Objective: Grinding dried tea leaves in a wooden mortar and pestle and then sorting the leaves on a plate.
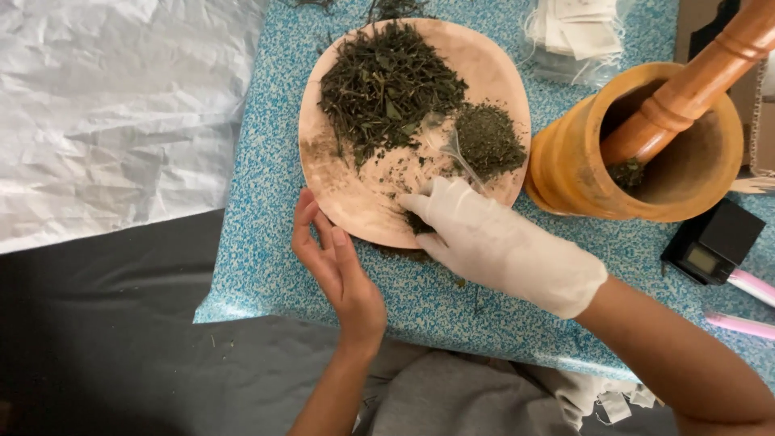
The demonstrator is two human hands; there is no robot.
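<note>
At the near edge of the blue-speckled worktop (266, 266), the bare left hand (339, 270) lies open, fingers loosely curved, its fingertips touching the near rim of the round pale-pink plate (355, 202). Just beside it, the right hand (500, 242) in a white glove pinches a small clear plastic spoon (456, 153) over the plate's near side. The plate carries a heap of coarse dried green leaves (383, 85) and a smaller mound of finely crushed herb (488, 141). Toward the right edge stands a wooden mortar (581, 161) with a wooden pestle (686, 89) leaning inside on a little crushed herb.
</note>
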